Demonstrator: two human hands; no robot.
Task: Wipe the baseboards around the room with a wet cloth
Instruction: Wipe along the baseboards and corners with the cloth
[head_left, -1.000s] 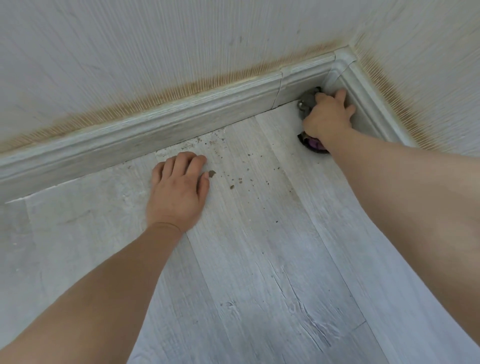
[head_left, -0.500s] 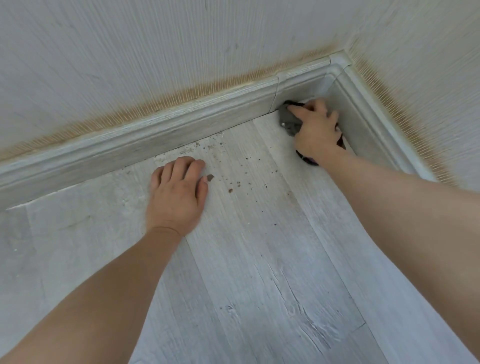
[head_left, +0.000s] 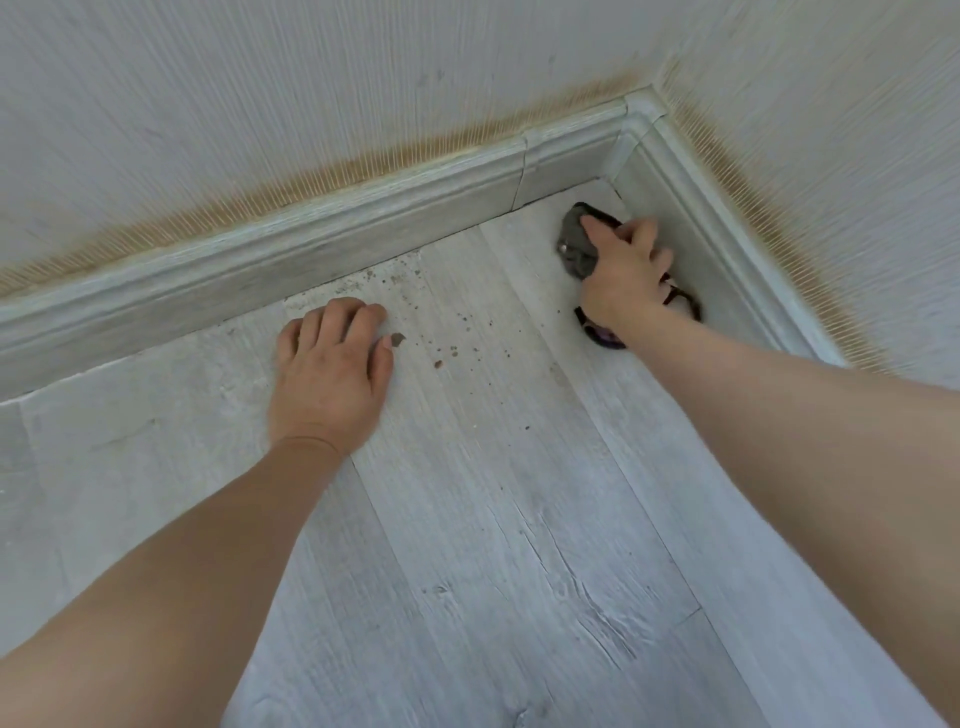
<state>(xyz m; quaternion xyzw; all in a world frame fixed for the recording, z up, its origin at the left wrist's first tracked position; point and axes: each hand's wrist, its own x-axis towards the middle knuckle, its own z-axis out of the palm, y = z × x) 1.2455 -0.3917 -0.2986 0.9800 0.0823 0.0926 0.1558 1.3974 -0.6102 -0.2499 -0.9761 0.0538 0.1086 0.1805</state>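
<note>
Baseboards meet in the upper-right corner, where our right hand bunches the dark cloth low on the floor, left hand flat and empty, and we risk smearing those crumbs back onto the trim.

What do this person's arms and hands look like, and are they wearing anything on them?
Both forearms are bare, with no sleeves in view. The left hand and the right hand wear no gloves, and no rings, watch or bracelets show. The nails look short and unpainted.

Right hand grips cloth beside corner baseboard; left hand rests on floor.
</note>
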